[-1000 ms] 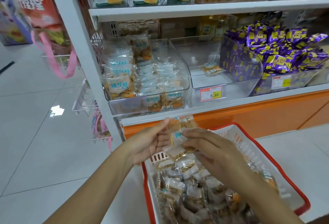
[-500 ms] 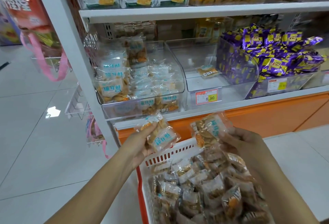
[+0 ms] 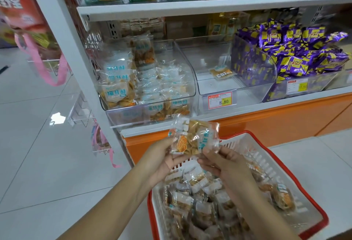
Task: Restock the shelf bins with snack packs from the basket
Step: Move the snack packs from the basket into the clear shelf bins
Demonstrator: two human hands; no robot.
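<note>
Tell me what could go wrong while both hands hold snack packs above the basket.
The left hand and right hand pinch the snack packs only at their edges; one may slip out.
The left bin looks heaped on its left side, so added packs might slide over its low front.

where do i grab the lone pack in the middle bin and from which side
Pinch the lone pack by its near edge, reaching in over the middle bin's low front. It lies flat on the floor, far back, with tall walls either side.
</note>
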